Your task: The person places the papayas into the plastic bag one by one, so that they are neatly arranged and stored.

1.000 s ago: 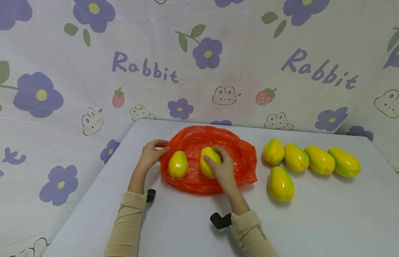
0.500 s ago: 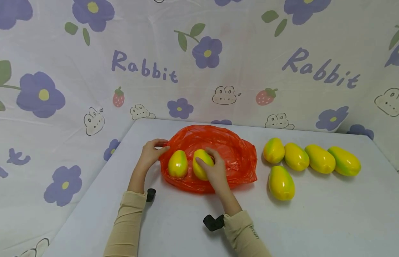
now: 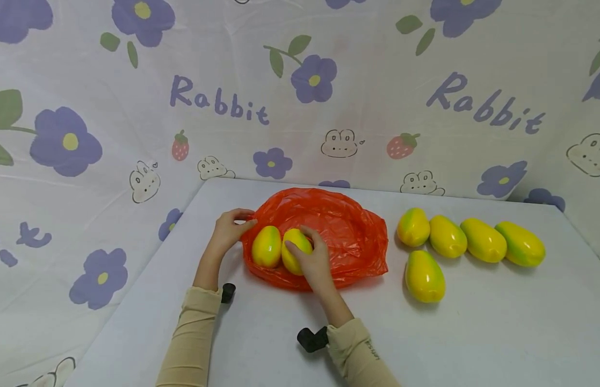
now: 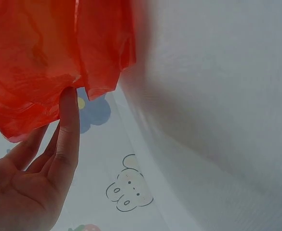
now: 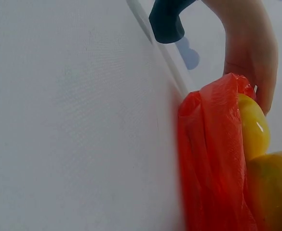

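Observation:
A red plastic bag [image 3: 345, 236] lies spread on the table with its mouth facing up. At its left rim, my left hand [image 3: 228, 231] pinches the edge between thumb and fingers; in the left wrist view the fingers [image 4: 69, 130] reach behind the red film. My right hand [image 3: 319, 263] grips a yellow-green papaya [image 3: 293, 252] inside the bag, thumb on the near side and fingers over the far side. Directly left of it sits another papaya [image 3: 267, 247], also in the bag. The right wrist view shows the two fruits side by side behind the bag's wall [image 5: 208, 154].
On the white table [image 3: 498, 328], right of the bag, several more papayas stand in a row, ending with one at the right [image 3: 519, 244]. A single papaya [image 3: 425, 277] lies in front of the row. Behind the table hangs a flower-printed cloth [image 3: 367, 97].
My right hand has moved left with the papaya, from the bag's middle to beside the other papaya. The left hand has stayed at the bag's rim.

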A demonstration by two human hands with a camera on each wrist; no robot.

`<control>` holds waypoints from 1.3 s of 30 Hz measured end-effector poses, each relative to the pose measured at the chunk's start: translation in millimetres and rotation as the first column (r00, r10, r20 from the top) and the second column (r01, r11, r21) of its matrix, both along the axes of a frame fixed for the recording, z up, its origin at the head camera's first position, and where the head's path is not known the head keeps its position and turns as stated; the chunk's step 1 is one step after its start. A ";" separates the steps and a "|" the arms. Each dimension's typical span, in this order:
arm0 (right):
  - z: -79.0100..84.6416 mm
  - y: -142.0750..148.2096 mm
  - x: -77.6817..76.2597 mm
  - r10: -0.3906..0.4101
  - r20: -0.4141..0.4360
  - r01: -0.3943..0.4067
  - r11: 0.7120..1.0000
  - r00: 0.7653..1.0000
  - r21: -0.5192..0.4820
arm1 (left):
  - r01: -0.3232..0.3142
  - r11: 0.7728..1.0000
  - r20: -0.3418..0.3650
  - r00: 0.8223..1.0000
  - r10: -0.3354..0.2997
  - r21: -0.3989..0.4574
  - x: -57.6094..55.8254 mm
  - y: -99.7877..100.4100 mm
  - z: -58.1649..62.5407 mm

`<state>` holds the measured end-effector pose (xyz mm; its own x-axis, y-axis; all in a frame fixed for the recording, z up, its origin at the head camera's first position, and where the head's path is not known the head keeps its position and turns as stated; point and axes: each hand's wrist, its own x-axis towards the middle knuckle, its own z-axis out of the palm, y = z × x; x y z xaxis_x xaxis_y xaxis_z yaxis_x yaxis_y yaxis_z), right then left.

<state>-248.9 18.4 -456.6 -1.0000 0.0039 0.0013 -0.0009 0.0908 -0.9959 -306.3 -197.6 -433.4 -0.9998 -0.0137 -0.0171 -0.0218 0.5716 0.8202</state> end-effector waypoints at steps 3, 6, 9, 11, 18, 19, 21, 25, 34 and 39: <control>-2.8 -2.1 -0.6 -0.013 -0.011 0.013 1.000 1.000 -0.002 | -0.001 1.000 0.006 1.000 0.001 0.002 -0.4 0.9 0.5; -6.0 -4.0 -1.5 -0.025 -0.012 0.025 1.000 1.000 -0.001 | -0.002 1.000 0.015 1.000 0.002 0.002 -0.9 1.0 -0.1; -9.2 -5.7 -2.5 -0.028 -0.011 0.028 1.000 1.000 0.007 | -0.005 1.000 0.019 1.000 0.005 0.001 -1.3 0.6 -1.3; -10.0 -6.7 -2.3 -0.022 -0.009 0.022 1.000 1.000 0.012 | -0.005 1.000 0.022 1.000 0.005 -0.003 -1.5 0.0 -1.7; -9.2 -8.9 0.0 -0.003 0.010 0.003 0.999 1.000 0.037 | -0.005 1.000 0.027 1.000 0.005 -0.008 -1.8 -1.9 -1.7; -9.1 -9.0 0.1 -0.003 0.012 0.002 0.999 1.000 0.039 | -0.006 1.000 0.027 1.000 0.006 -0.009 -1.6 -2.0 -1.7; -9.2 -9.1 0.3 -0.001 0.018 0.001 0.999 1.000 0.043 | -0.006 1.000 0.026 1.000 0.006 -0.012 -1.3 -2.2 -1.7; -8.9 -8.9 1.3 0.005 0.020 -0.006 0.999 1.000 0.047 | -0.010 1.000 0.033 0.999 0.010 -0.009 -0.4 -2.6 -1.8; -9.8 -8.0 2.5 0.014 0.035 -0.017 0.998 0.999 0.061 | 0.000 1.000 0.000 1.000 0.000 -0.009 1.9 -2.2 0.3; -10.4 -7.3 3.1 0.009 0.044 -0.012 0.998 0.999 0.059 | 0.003 1.000 0.011 1.000 -0.003 -0.003 3.4 -0.9 1.9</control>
<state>-245.8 11.1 -467.0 -0.9991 -0.0055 -0.0421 0.0408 0.1500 -0.9878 -302.9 -198.6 -431.5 -0.9995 -0.0109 -0.0282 -0.0294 0.5741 0.8182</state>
